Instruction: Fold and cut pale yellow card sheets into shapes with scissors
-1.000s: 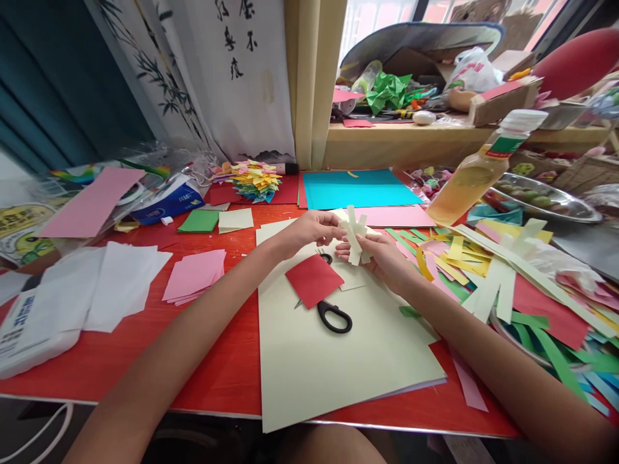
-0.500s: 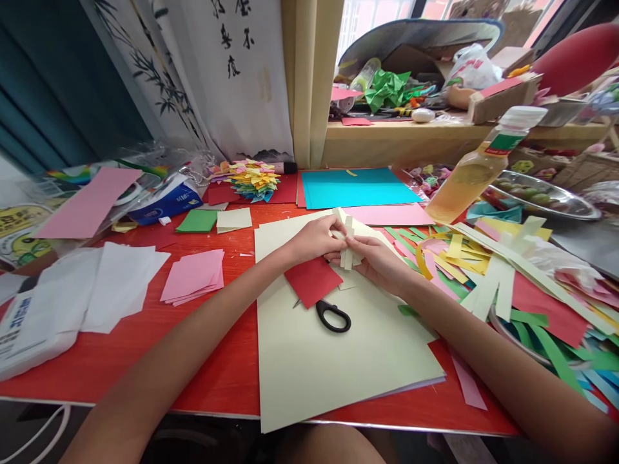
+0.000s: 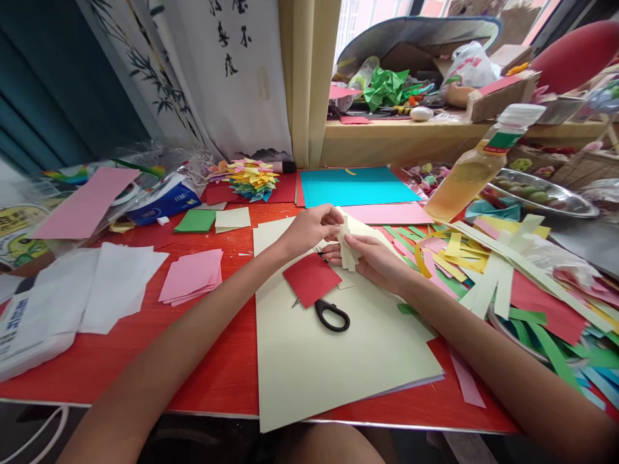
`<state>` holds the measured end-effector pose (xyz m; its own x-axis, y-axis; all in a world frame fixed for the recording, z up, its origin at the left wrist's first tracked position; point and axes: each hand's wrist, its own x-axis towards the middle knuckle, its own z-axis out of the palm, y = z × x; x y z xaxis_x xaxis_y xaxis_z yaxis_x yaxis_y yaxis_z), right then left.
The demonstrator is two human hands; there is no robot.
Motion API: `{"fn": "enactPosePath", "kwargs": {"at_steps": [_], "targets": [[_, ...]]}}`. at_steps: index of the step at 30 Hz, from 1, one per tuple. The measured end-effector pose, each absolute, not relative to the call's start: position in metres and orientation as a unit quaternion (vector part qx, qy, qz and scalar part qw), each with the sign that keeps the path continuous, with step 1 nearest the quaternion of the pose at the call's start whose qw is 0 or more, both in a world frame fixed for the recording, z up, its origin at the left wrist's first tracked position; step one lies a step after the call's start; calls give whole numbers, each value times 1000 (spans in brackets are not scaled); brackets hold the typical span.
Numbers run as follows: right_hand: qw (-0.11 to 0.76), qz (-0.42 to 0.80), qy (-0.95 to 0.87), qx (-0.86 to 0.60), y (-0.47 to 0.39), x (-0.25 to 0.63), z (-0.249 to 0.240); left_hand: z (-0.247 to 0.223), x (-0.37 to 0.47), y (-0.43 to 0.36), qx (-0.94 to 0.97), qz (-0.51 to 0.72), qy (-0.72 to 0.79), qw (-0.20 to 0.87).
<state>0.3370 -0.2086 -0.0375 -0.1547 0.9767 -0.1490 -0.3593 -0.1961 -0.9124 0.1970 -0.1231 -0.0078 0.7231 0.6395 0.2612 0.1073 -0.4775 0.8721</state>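
Two hands meet over the middle of the red table [image 3: 227, 380], above a large cream sheet [image 3: 329, 367]. Left hand [image 3: 309, 227] and right hand [image 3: 374, 258] both pinch one small bundle of cream strips [image 3: 347, 248], held just off the sheet. Left fingertips close on the bundle's upper end from the left; right fingers and thumb close on its lower half from the right, palm turned up beneath it. Long axis of the strips runs near vertical in the view, tilted slightly, with the loose ends fanning downward below the right thumb. Bundle lies between the two grips, touching both; neither hand is clearly nearer, though the right carries more of its length. How many strips are in the bundle cannot be told. Just below the hands, a red square [image 3: 311, 278] lies flat on the sheet, partly covering black-handled scissors [image 3: 331, 314]; only the handles and a bit of blade show. Left of the sheet: pink squares [image 3: 191, 276] in a loose stack and white papers [image 3: 111, 287]. Right of the hands: a heap of cut strips [image 3: 503, 283] in green, yellow, cream, and a bottle [image 3: 476, 169] leaning behind it. Behind the hands, a teal sheet [image 3: 355, 185].
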Motion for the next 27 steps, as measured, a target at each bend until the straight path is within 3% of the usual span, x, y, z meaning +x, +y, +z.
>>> {"fn": "enactPosePath", "kwargs": {"at_steps": [10, 18, 24, 27], "targets": [[493, 657, -391, -415, -211, 337, -36, -10, 199, -124, 857, 347, 270, 269], [480, 663, -402, -410, -212, 339, -35, -9, 193, -114, 821, 315, 302, 368], [485, 656, -379, -437, -215, 336, -28, 3, 185, -105, 792, 431, 311, 300], [493, 653, -366, -444, -215, 335, -25, 15, 180, -103, 772, 480, 270, 316]]}}
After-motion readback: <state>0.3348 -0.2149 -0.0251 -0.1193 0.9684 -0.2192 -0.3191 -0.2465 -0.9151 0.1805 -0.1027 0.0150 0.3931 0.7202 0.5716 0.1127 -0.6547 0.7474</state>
